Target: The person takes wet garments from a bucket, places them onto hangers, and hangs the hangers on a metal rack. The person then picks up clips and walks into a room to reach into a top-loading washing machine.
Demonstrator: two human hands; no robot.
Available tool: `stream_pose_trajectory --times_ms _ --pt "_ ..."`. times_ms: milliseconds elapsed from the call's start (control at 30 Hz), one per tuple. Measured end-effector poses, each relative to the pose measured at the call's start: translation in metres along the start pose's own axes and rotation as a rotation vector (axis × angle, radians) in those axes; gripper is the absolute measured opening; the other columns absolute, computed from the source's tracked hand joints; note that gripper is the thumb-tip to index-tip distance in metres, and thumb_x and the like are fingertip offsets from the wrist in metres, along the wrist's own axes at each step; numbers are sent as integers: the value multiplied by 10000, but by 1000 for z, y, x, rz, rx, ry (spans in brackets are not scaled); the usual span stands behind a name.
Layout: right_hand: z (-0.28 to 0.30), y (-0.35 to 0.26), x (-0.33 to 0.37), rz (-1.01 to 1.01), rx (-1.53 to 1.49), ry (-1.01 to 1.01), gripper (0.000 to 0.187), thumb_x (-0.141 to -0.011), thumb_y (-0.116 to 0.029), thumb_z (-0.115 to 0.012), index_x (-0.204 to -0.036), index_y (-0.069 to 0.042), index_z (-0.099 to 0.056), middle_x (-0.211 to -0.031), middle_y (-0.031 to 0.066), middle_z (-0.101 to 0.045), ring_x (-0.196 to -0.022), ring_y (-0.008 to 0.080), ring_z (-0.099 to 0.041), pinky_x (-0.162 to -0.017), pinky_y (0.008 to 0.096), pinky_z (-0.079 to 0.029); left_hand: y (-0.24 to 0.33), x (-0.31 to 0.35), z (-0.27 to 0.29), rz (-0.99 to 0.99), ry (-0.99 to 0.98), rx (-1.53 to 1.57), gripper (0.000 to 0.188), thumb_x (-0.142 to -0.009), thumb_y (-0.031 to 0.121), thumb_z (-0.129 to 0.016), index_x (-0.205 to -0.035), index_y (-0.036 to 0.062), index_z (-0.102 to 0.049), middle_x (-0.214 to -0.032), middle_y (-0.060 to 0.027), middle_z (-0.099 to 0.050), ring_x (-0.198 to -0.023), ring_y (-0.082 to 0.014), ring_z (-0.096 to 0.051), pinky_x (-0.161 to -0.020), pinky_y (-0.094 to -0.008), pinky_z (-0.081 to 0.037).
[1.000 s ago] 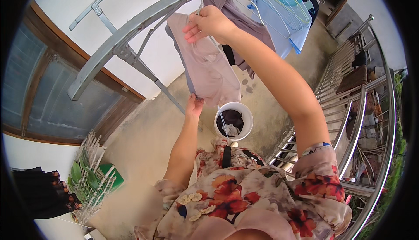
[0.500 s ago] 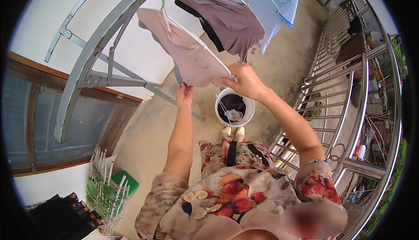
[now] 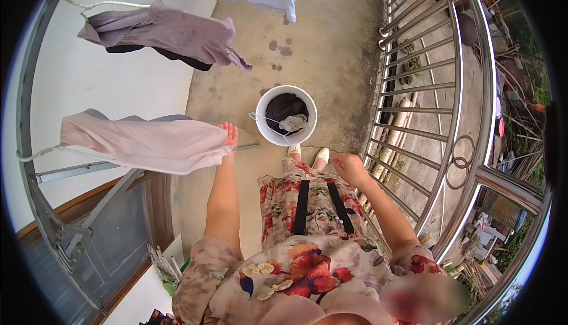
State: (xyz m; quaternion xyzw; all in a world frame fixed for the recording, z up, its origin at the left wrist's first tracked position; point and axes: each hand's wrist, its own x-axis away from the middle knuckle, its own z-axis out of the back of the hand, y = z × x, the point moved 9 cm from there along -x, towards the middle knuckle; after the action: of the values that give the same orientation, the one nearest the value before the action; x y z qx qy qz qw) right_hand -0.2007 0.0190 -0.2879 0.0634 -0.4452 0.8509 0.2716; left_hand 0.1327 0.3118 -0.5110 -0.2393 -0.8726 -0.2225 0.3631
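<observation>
Left hand (image 3: 228,137) has its fingers pinching the hem of the pale pink garment (image 3: 139,143), which hangs on a hanger up and to the left of the white bucket (image 3: 286,115). Tug too hard and I reckon it slides off the hanger onto the stained concrete floor (image 3: 331,41). Right hand (image 3: 350,169) sits just below-right of the bucket, fingers loosely curled and empty as far as I can tell. Metal railing (image 3: 438,88) runs right of the bucket, mauve garment (image 3: 165,32) hangs above-left.
</observation>
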Motion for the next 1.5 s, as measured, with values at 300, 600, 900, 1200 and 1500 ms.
stream_pose_trajectory --times_ms 300,600,900,1200,1500 --pt "-59 109 98 -484 -340 165 136 -878 -61 -615 -973 12 -679 -873 161 -701 -774 264 -700 -687 322 -538 -216 -73 35 140 -391 -2268 211 -899 158 -578 -1041 7 -614 -946 -131 -677 -914 -264 -640 -800 -348 -507" --pt "-84 147 127 -780 -572 246 167 -947 -48 -547 -1034 60 -639 -857 83 -703 -825 119 -661 -760 252 -517 -284 -110 75 -450 -775 -3291 333 -840 136 -608 -1168 80 -602 -1090 -90 -648 -1130 -238 -497 -883 -371 -407" --pt "-86 154 66 -635 -578 168 170 -949 -29 -532 -1043 69 -634 -908 103 -698 -846 136 -667 -779 268 -527 -235 -150 190 197 -1527 -3583 285 -861 196 -589 -1097 93 -711 -1171 -87 -648 -1141 -258 -549 -920 -392 -429" --pt "-91 145 29 -605 -616 126 154 -933 -20 -558 -1037 59 -638 -883 117 -695 -835 164 -681 -750 273 -531 -240 -150 163 562 -815 -3093 472 -787 234 -629 -1194 -4 -607 -1189 -175 -639 -1120 -306 -608 -938 -381 -486" --pt "-101 139 -22 -467 -477 112 126 -889 -4 -595 -998 16 -654 -885 137 -668 -785 229 -673 -682 299 -534 -299 -130 192 694 -493 -2155 392 -864 192 -563 -1209 16 -621 -1199 -134 -643 -1279 -295 -467 -1006 -343 -405"
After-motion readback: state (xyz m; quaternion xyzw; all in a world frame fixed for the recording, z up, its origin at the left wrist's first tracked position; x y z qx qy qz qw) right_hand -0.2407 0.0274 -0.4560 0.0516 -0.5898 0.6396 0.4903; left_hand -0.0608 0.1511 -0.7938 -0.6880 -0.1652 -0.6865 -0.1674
